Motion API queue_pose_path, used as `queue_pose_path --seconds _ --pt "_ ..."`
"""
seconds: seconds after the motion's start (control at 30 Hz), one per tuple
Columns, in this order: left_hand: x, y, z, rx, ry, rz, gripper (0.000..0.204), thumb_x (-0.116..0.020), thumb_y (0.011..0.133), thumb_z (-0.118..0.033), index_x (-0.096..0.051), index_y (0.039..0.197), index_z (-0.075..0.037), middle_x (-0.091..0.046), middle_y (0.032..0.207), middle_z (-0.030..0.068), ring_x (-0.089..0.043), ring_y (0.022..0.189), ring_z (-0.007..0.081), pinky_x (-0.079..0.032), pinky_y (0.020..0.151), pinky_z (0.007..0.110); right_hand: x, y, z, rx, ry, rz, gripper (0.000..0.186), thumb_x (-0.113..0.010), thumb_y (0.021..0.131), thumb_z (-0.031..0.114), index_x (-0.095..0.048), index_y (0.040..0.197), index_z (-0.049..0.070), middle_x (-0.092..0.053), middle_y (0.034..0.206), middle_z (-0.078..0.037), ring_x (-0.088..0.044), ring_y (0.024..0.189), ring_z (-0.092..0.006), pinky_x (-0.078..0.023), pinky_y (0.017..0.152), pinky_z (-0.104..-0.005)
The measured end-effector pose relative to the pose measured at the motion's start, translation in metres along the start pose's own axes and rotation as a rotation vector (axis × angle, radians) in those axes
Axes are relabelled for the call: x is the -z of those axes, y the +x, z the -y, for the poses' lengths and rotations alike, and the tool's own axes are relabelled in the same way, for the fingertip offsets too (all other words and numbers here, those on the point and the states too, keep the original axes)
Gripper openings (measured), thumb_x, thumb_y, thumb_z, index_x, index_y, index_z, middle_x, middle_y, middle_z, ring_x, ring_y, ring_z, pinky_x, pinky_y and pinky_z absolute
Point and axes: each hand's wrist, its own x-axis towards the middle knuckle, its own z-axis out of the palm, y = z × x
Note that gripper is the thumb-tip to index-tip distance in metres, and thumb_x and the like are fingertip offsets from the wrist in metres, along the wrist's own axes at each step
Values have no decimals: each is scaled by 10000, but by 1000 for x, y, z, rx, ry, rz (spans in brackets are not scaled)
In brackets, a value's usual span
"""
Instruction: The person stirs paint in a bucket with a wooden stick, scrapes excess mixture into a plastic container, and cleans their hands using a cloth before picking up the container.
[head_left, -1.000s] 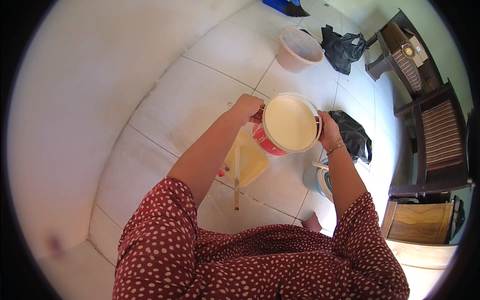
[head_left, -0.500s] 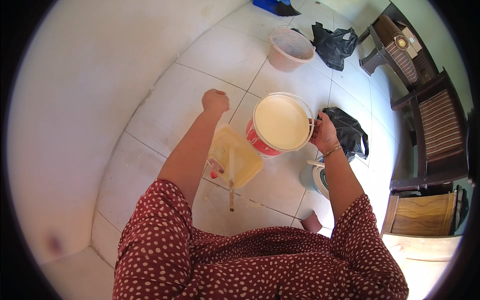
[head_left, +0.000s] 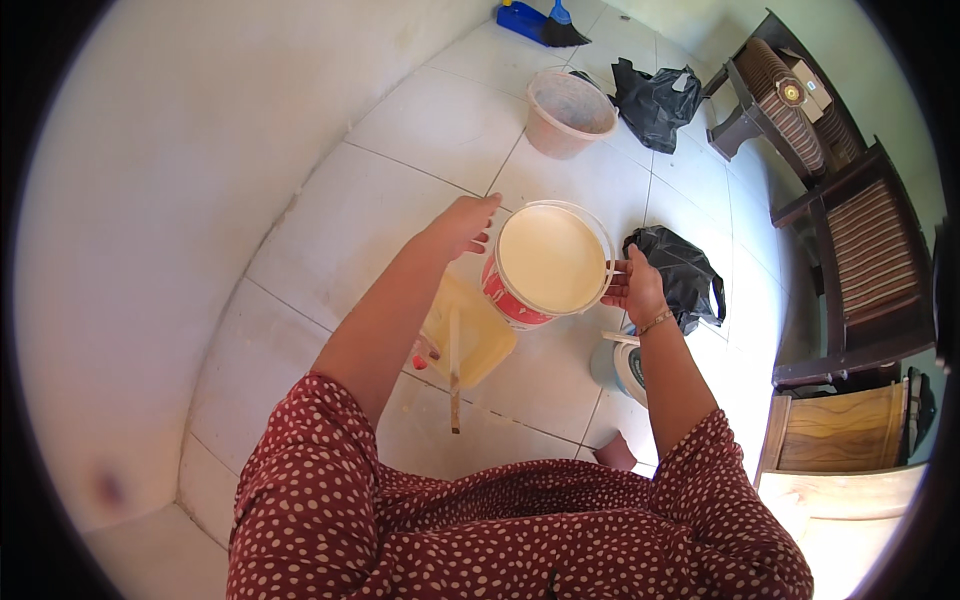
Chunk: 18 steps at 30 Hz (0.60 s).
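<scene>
A round white and red paint bucket stands in front of me, filled nearly to the rim with cream paint. To its left, my left hand is open and empty, fingers spread and reaching toward the bucket's side. My right hand is at the opposite side, its thumb raised and its fingers stretched out against the bucket near the white handle. Left of the bucket lies a yellow paint tray, with a paint-stained stick across it. My left forearm hides part of the tray.
Behind the bucket is a pinkish pail, with a black plastic bag beside it. Another black bag and a lidded container are on the right. Wooden chairs line the right; a wall runs along the left.
My left hand has come in toward the bucket from the left, its curled fingers now spread. The right hand's fingers have straightened at the bucket's side. The view has shifted slightly.
</scene>
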Motion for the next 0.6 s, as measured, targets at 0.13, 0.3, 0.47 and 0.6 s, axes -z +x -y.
queue_pose_path --seconds 0.13,0.3,0.47,0.6 --pt "48 -3 10 -71 51 -175 603 -558 871 -465 -479 1192 39 -515 1100 139 -526 910 269 -481 751 408 8 -10 -6 147 -126 -250 449 -465 919 387 -582 1032 -32 -628 900 -140 -615 708 -221 -521 662 -381" --pt "118 -54 18 -128 63 -247 479 -625 840 -417 -545 1061 0 -549 985 87 -540 867 210 -486 737 344 -2 -84 -7 670 -669 -106 254 -564 850 212 -594 1005 13 -619 885 -156 -611 801 -280 -487 759 -375" --pt "176 -94 56 -83 -73 -360 416 -609 870 -352 -536 1070 6 -557 1046 122 -565 913 247 -499 791 376 -19 -144 -73 319 -1300 753 207 -529 825 178 -610 950 34 -631 949 -180 -616 922 -332 -484 794 -407" --pt "187 -114 69 -34 -154 -457 361 -606 873 -300 -534 1048 7 -557 1022 125 -567 897 247 -506 770 370 16 -148 -166 55 -1660 847 272 -528 825 207 -588 1022 29 -616 961 -196 -606 963 -362 -485 817 -445"
